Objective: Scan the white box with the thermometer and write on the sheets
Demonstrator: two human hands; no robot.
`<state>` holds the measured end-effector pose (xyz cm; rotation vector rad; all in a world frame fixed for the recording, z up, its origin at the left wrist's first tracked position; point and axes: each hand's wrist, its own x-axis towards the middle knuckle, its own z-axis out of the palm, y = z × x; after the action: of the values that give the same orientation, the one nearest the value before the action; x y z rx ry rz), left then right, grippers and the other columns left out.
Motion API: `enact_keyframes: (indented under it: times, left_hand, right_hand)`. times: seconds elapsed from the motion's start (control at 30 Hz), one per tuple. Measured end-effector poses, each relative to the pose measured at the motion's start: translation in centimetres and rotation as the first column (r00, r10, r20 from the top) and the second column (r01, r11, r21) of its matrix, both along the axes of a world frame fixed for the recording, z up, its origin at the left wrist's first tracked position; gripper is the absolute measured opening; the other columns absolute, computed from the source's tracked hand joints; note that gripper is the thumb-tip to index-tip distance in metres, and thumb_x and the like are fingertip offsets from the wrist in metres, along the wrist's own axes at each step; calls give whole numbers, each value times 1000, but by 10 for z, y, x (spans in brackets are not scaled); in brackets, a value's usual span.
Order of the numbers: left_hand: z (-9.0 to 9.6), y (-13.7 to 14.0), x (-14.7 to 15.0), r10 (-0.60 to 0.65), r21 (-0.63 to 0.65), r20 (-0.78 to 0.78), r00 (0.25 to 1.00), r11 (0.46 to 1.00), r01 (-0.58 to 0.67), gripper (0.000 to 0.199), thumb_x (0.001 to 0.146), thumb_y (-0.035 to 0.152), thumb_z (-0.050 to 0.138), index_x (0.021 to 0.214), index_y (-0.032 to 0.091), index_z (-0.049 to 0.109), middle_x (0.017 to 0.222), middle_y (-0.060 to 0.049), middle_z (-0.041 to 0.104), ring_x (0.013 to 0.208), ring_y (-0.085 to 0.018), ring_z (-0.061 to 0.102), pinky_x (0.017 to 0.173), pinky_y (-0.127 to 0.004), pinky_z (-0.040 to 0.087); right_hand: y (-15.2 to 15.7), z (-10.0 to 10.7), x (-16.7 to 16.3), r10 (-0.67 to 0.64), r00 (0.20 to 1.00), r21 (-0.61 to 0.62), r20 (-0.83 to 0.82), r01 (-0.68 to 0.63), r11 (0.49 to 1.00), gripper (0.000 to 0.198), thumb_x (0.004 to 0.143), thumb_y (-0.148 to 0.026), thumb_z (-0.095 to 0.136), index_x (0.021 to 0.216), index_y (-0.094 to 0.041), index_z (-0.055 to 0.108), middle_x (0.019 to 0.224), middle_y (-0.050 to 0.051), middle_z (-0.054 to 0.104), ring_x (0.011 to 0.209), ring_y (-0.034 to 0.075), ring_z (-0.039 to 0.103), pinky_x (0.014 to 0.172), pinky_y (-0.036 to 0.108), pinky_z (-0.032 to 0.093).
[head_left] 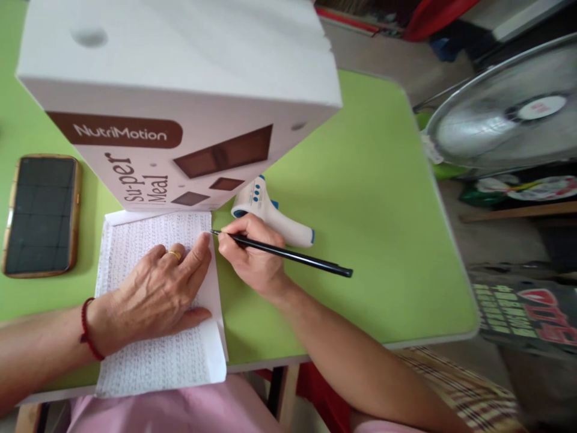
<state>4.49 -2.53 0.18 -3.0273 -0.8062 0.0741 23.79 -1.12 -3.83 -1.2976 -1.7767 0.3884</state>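
Observation:
My left hand [164, 288] lies over a sheet of paper [166, 361] filled with rows of handwriting, its fingers stretched out; a ring and a red bracelet show on it. The paper's lower edge curls up past the table edge. In my right hand [252, 255] a black pen [297, 255] is pinched, its tip at the paper's right edge near my left fingertips. Just beyond my right hand lies a white and blue infrared thermometer [288, 225], partly hidden by it. A tall white NutriMotion box [189, 108] stands right behind the paper.
A smartphone [42, 213] in a brown case lies at the left of the green table [369, 210]. Off the table's right side stands a fan [505, 114] with a round guard. Below it is a dark printed bag [523, 313].

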Motion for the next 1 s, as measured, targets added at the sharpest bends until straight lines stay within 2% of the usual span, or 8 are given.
enact_keyframes:
  times: [0.27, 0.4, 1.0]
  left_hand:
    - [-1, 1, 0, -6, -6, -6, 1000, 1000, 6, 75, 90, 51, 52, 141, -2, 38, 148, -23, 36, 97, -28, 53, 75, -41, 49]
    - [-3, 0, -1, 3, -15, 9, 1000, 1000, -3, 79, 87, 52, 55, 141, -3, 36, 147, -23, 36, 95, -28, 54, 74, -40, 48]
    - [-2, 0, 0, -1, -2, 10, 1000, 1000, 1, 77, 89, 49, 52, 142, -3, 35, 149, -23, 35, 95, -28, 54, 74, -41, 50]
  right_hand:
    - [-2, -2, 2, -28, 999, 26, -43, 29, 999, 11, 81, -17, 58, 74, -21, 51, 56, -7, 54, 46, 8, 49, 46, 21, 42]
    - [-2, -3, 1, 8, 1000, 12, -23, -7, 1000, 10, 82, -18, 58, 75, -21, 52, 56, -8, 54, 46, 8, 48, 47, 21, 41]
    - [0, 0, -1, 0, 1000, 11, 21, 0, 1000, 13, 82, -16, 58, 73, -21, 50, 56, -7, 54, 49, 8, 50, 50, 21, 42]
